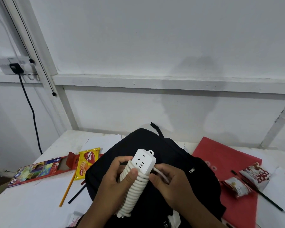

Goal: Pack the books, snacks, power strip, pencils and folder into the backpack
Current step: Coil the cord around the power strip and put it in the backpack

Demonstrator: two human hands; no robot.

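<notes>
White plastic: power strip (142,163), its cord (132,191) coiled tightly around the body, held above the black backpack (179,162).
Left hand (120,180): grip closed round the coiled body, thumb pressed on the turns, fingers curled behind.
Right hand (169,181): grip pinching the free run of cord just beside the socket end.
Long axis: runs from the socket face, far end, down toward the person; the strip tilts away over the backpack.
Key relation: the strip lies directly above the backpack, and both hands are already on it; no opening of the backpack is visible, so the way in cannot be told.
Judged step: finishing the wrap before stowing; the loose cord end likely needs tucking or it may unwind.
Left of the backpack: pencil box (40,170), Nabati wafer pack (86,162) touching the backpack's edge, yellow pencil (67,190) and dark pencil (77,194) loose on the surface (31,203).
Right of the backpack: red folder (220,155), partly under it, carrying two snack bags (247,180) and a black pencil (270,203).
Open room: free air above the backpack; both flanks crowded.
</notes>
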